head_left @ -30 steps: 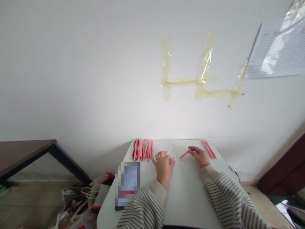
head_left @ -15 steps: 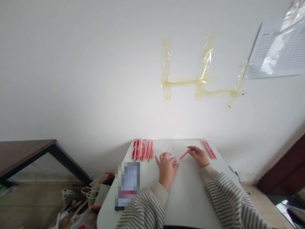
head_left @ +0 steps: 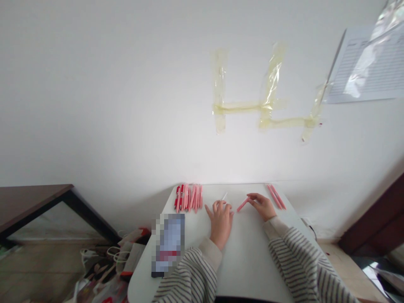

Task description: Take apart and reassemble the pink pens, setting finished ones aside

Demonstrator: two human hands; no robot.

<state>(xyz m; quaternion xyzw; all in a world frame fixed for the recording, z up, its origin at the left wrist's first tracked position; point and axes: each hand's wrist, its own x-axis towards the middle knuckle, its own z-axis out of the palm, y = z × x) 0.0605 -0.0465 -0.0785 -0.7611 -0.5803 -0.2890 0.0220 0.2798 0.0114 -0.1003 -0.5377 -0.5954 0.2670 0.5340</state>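
My right hand (head_left: 262, 206) pinches one end of a pink pen barrel (head_left: 242, 205) between thumb and fingers, its other end slanting down to the left over the table. Palm down on the white table (head_left: 246, 261), my left hand (head_left: 221, 223) has its fingers bent and spread apart. A thin whitish stick (head_left: 224, 195) shows just beyond its fingertips; whether they touch it I cannot tell. To the left of that hand lies a row of several pink and red pens (head_left: 189, 198). Two pink pens (head_left: 276, 196) lie side by side beyond my right hand, near the right edge.
A phone-like device (head_left: 170, 244), blurred out, lies at the table's left side beside my left sleeve. The wall (head_left: 126, 105) with yellowed tape (head_left: 240, 108) rises behind the table. On the floor at left are bags and clutter (head_left: 110, 265), near a brown table (head_left: 38, 202).
The fingers of my left hand have shifted slightly, the right-hand ones drawing in. My right hand still holds the pink barrel in almost the same place. The view has moved a little.
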